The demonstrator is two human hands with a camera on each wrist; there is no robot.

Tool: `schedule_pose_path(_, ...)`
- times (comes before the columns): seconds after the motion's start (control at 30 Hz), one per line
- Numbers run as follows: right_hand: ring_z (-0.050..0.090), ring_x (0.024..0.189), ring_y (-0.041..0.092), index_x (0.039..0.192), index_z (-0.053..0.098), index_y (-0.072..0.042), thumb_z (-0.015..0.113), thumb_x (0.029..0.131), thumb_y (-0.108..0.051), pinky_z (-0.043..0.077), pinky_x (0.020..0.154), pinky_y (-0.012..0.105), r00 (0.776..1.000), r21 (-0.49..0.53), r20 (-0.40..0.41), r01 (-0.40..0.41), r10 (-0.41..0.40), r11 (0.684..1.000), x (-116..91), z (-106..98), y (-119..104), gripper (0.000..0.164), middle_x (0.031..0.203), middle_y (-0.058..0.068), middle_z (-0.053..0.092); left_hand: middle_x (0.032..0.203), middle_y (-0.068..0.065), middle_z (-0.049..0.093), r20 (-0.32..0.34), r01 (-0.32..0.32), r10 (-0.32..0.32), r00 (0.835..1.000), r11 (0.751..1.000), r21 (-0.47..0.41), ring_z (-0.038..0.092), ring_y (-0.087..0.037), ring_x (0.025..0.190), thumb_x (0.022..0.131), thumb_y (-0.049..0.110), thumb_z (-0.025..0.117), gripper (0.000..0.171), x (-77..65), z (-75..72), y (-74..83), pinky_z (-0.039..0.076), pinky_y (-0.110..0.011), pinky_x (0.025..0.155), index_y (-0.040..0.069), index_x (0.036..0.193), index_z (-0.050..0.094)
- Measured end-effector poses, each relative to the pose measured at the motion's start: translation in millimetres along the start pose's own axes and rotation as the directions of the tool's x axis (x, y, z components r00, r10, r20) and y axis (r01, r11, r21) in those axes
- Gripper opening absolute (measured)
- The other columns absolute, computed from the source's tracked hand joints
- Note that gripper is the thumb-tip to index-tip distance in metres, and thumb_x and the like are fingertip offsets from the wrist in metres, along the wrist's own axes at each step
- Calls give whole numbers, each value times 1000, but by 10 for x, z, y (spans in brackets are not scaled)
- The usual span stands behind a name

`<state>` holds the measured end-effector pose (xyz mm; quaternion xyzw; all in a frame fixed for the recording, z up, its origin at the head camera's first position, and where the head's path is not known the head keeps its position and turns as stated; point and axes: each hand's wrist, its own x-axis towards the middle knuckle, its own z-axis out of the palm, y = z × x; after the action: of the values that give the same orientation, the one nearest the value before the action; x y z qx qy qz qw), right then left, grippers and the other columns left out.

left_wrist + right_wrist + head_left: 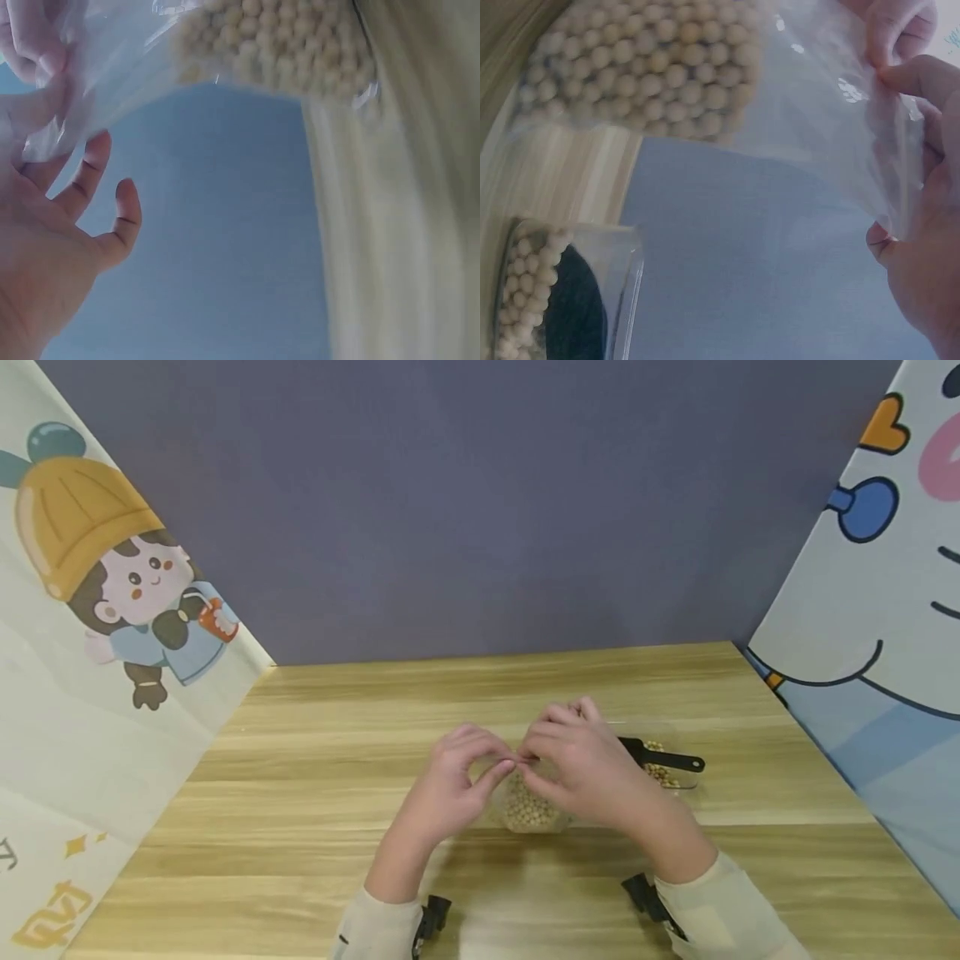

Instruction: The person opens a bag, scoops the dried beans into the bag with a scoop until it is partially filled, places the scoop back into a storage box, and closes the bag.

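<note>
A clear plastic bag [534, 806] bulges at the bottom with round, pale soybeans [660, 75]. My left hand [455, 777] pinches the bag's top edge between thumb and forefinger; in the left wrist view its other fingers [126, 210] spread away from the film. Right beside it, my right hand [581, 760] pinches the same edge, the fingertips of both hands nearly meeting. The bag's upper part is see-through and holds no beans. Its lower end hangs at the tabletop; whether it touches the wood I cannot tell.
To the right, partly behind my right hand, stands a clear plastic box [630, 292] with more soybeans. A black scoop [675, 762] lies in it, handle over the right rim. The wooden table [300, 793] meets a grey panel [480, 510] at the back.
</note>
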<state>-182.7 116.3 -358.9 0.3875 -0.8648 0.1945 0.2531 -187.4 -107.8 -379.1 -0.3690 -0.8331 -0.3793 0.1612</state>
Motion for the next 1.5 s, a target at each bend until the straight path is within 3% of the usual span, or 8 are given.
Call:
schedule_pose_path(0.17, 60, 94, 11, 87, 77, -24, 83, 87, -21, 39, 91, 42, 998, -20, -12, 56, -56, 998, 41, -42, 0, 6, 86, -14, 73, 92, 4, 80, 41, -124, 119, 992, 980, 157, 68, -14, 93, 93, 17, 82, 4, 79, -146, 11, 57, -33, 84, 14, 95, 79)
schedule_pose_path(0.47, 55, 91, 9, 93, 78, -23, 83, 92, -21, 34, 88, 36, 994, 13, 60, 88, -88, 996, 104, -83, -40, 5, 88, -15, 74, 81, 10, 75, 146, -209, 173, 974, 934, 289, 63, -10, 84, 88, 19, 87, 11, 168, -259, 93, 54, -27, 76, 17, 85, 77)
schedule_pose_path(0.63, 54, 88, 10, 91, 77, -20, 81, 94, -20, 35, 87, 36, 993, -29, 82, 85, -82, 996, 102, -119, -21, 5, 85, -13, 72, 82, 8, 75, 154, -216, 175, 972, 925, 311, 63, -11, 83, 89, 18, 86, 10, 164, -315, 68, 55, -22, 71, 15, 86, 77)
schedule_pose_path(0.8, 55, 89, 11, 93, 77, -20, 80, 95, -23, 35, 87, 36, 993, -74, 104, 54, -46, 996, 106, -160, -13, 5, 88, -13, 72, 84, 6, 75, 138, -228, 194, 971, 927, 300, 64, -13, 86, 91, 11, 83, 7, 149, -384, 53, 57, -23, 74, 13, 88, 77)
schedule_pose_path(1.0, 58, 95, 12, 96, 77, -21, 79, 96, -18, 38, 87, 36, 990, -40, 120, 78, -73, 996, 143, -116, -33, 3, 92, -11, 73, 79, 6, 71, 118, -274, 250, 961, 921, 278, 64, -13, 83, 90, 2, 81, 15, 188, -315, 24, 56, -23, 75, 13, 83, 74)
schedule_pose_path(1.13, 58, 93, 12, 96, 79, -21, 80, 95, -15, 38, 87, 35, 990, -17, 113, 82, -79, 996, 155, -104, -22, 6, 91, -11, 74, 82, 6, 73, 136, -295, 267, 954, 913, 280, 64, -13, 84, 92, 4, 79, 11, 192, -299, 15, 56, -23, 76, 13, 87, 75)
schedule_pose_path(1.3, 61, 95, 12, 101, 79, -20, 79, 96, -22, 36, 85, 34, 993, -34, 94, 78, -75, 996, 148, -115, -3, 5, 95, -10, 75, 91, 7, 76, 146, -290, 256, 956, 906, 309, 65, -13, 87, 95, 13, 80, 4, 148, -359, -9, 56, -26, 78, 15, 95, 77)
schedule_pose_path(1.5, 62, 96, 14, 99, 79, -20, 82, 94, -23, 39, 84, 36, 988, -79, 47, 149, -146, 986, 170, -96, -3, 7, 96, -10, 75, 94, 8, 79, 121, -333, 311, 943, 859, 390, 68, -14, 91, 95, 14, 79, 4, 115, -402, -26, 56, -31, 79, 17, 94, 78)
